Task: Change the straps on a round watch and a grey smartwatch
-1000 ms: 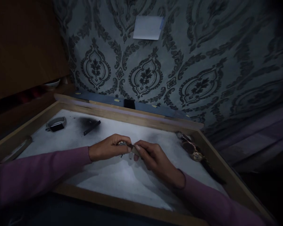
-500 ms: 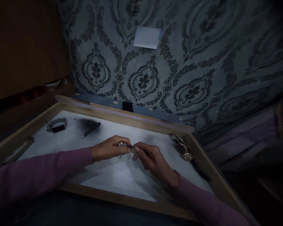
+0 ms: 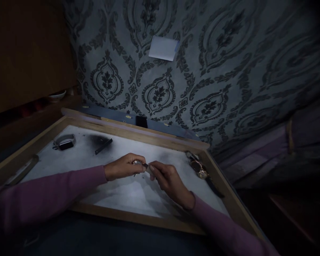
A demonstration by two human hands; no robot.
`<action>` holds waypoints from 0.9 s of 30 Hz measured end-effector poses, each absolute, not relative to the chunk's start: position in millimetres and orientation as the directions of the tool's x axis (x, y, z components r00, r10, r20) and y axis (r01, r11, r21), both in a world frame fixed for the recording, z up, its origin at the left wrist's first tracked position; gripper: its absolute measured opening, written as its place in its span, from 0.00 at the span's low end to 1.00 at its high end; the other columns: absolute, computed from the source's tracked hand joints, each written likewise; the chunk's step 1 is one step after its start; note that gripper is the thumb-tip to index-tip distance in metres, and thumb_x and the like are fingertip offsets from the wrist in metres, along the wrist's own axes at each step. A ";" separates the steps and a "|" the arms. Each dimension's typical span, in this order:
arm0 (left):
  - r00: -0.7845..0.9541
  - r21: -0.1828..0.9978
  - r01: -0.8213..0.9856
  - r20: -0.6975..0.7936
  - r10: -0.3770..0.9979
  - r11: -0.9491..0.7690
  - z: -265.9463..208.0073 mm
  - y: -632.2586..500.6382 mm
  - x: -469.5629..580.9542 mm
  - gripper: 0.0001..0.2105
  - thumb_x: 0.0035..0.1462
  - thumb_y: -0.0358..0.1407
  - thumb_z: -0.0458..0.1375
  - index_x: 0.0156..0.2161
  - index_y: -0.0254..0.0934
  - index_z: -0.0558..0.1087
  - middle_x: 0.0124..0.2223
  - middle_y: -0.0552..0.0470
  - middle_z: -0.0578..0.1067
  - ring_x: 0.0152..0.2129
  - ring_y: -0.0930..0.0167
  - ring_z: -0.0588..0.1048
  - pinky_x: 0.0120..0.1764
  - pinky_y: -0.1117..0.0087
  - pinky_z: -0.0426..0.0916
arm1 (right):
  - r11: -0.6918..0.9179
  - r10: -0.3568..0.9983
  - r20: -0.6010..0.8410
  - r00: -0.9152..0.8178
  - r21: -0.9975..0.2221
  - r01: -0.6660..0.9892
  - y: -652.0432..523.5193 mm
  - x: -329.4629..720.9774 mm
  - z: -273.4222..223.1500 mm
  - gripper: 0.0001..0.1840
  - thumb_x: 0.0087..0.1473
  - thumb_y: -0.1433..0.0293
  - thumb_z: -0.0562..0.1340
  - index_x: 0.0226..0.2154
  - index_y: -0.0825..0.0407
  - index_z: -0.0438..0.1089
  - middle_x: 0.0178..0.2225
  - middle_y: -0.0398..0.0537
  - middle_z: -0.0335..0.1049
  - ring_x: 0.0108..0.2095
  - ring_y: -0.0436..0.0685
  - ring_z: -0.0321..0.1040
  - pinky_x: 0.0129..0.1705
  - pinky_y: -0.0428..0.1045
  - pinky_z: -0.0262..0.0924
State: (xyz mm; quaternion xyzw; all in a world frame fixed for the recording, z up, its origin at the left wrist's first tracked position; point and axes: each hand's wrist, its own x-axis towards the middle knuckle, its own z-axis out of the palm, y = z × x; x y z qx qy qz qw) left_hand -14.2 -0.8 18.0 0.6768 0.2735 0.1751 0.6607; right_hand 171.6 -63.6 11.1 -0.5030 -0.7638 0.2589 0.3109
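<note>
- Wristwatch point(image 3: 137, 162): at the dial's centre, over the tray point(image 3: 138, 217), pinched between thumb and fingers of the left hand point(image 3: 125, 166).
- Flat greyish piece point(image 3: 149, 170): four o'clock, gripped by thumb and fingers of the right hand point(image 3: 170, 179); whether it touches the watch, I cannot tell.
- Black bar point(image 3: 104, 146): ten o'clock, lying in the tray.
- Smartwatch point(image 3: 66, 143): between nine and ten, farther out.
- Other watches point(image 3: 202, 174): just past three.
- White paper point(image 3: 164, 48): between twelve and one, against the patterned surface point(image 3: 158, 93).

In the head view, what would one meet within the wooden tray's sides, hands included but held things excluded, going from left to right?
Elongated greyish object, smartwatch, black bar, left hand, right hand, gold-toned wristwatch.
</note>
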 end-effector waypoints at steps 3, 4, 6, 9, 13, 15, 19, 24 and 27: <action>0.783 0.986 0.160 -0.156 0.602 0.046 15.9 -0.3 -13.9 0.09 0.52 0.40 0.56 0.27 0.36 0.66 0.19 0.62 0.58 0.15 0.79 0.53 0.19 0.75 0.46 | 0.365 0.928 0.216 -0.304 -0.693 0.622 -63.1 171.9 8.5 0.18 0.65 0.65 0.51 0.27 0.53 0.67 0.20 0.42 0.65 0.21 0.49 0.62 0.27 0.45 0.54; 0.781 0.985 0.164 -0.164 0.602 0.055 15.0 -0.2 -13.7 0.09 0.52 0.40 0.56 0.28 0.36 0.66 0.19 0.62 0.58 0.15 0.79 0.53 0.19 0.75 0.46 | 0.367 0.927 0.217 -0.305 -0.690 0.624 -62.8 172.3 7.4 0.17 0.64 0.66 0.51 0.28 0.53 0.67 0.20 0.41 0.65 0.21 0.49 0.62 0.27 0.45 0.54; 0.779 0.984 0.166 -0.175 0.602 0.070 13.0 0.3 -13.2 0.10 0.51 0.40 0.57 0.28 0.36 0.65 0.20 0.62 0.58 0.15 0.79 0.52 0.18 0.76 0.45 | 0.367 0.927 0.215 -0.308 -0.692 0.622 -62.1 173.0 5.1 0.16 0.64 0.66 0.51 0.28 0.53 0.67 0.20 0.41 0.65 0.22 0.49 0.62 0.28 0.45 0.54; 0.778 0.981 0.166 -0.194 0.597 0.103 9.8 1.6 -12.5 0.11 0.51 0.41 0.58 0.28 0.36 0.65 0.20 0.62 0.59 0.14 0.80 0.53 0.17 0.76 0.44 | 0.344 0.932 0.193 -0.305 -0.734 0.586 -60.3 174.1 2.1 0.16 0.64 0.66 0.51 0.27 0.53 0.67 0.20 0.41 0.63 0.22 0.49 0.61 0.27 0.44 0.53; 0.786 0.974 0.165 -0.223 0.577 0.152 6.8 3.7 -12.8 0.13 0.51 0.44 0.59 0.31 0.36 0.65 0.19 0.63 0.58 0.13 0.80 0.51 0.15 0.76 0.42 | 0.270 0.949 0.138 -0.282 -0.815 0.513 -56.9 176.0 -1.2 0.18 0.64 0.62 0.52 0.26 0.54 0.66 0.20 0.41 0.62 0.21 0.48 0.57 0.23 0.43 0.51; 0.795 0.975 0.152 -0.217 0.567 0.161 6.4 4.4 -13.7 0.14 0.51 0.45 0.60 0.33 0.36 0.65 0.18 0.64 0.56 0.12 0.80 0.50 0.15 0.76 0.42 | 0.214 0.961 0.099 -0.257 -0.856 0.471 -54.6 178.1 -2.8 0.20 0.63 0.59 0.52 0.25 0.53 0.65 0.20 0.41 0.60 0.19 0.47 0.54 0.20 0.43 0.49; 0.799 0.978 0.139 -0.205 0.566 0.159 5.9 4.6 -15.6 0.17 0.51 0.48 0.61 0.35 0.35 0.65 0.19 0.64 0.57 0.14 0.80 0.52 0.16 0.76 0.43 | 0.105 0.977 0.026 -0.210 -0.921 0.374 -48.9 183.9 -6.0 0.24 0.60 0.52 0.54 0.24 0.53 0.63 0.19 0.38 0.58 0.14 0.44 0.49 0.15 0.43 0.45; 0.819 0.981 0.126 -0.187 0.543 0.149 3.6 3.2 -15.2 0.17 0.50 0.46 0.62 0.33 0.35 0.65 0.22 0.61 0.61 0.17 0.79 0.56 0.20 0.76 0.48 | 0.082 0.980 0.018 -0.196 -0.942 0.326 -42.5 185.9 -5.1 0.23 0.58 0.51 0.56 0.26 0.53 0.64 0.20 0.38 0.60 0.13 0.43 0.48 0.13 0.42 0.42; 0.823 0.978 0.122 -0.195 0.533 0.169 2.9 2.2 -13.6 0.16 0.49 0.45 0.63 0.32 0.35 0.65 0.22 0.62 0.59 0.17 0.79 0.54 0.20 0.75 0.47 | 0.096 0.977 0.024 -0.212 -0.936 0.339 -40.4 184.6 -3.5 0.23 0.59 0.51 0.55 0.26 0.54 0.64 0.20 0.39 0.60 0.13 0.43 0.48 0.13 0.42 0.42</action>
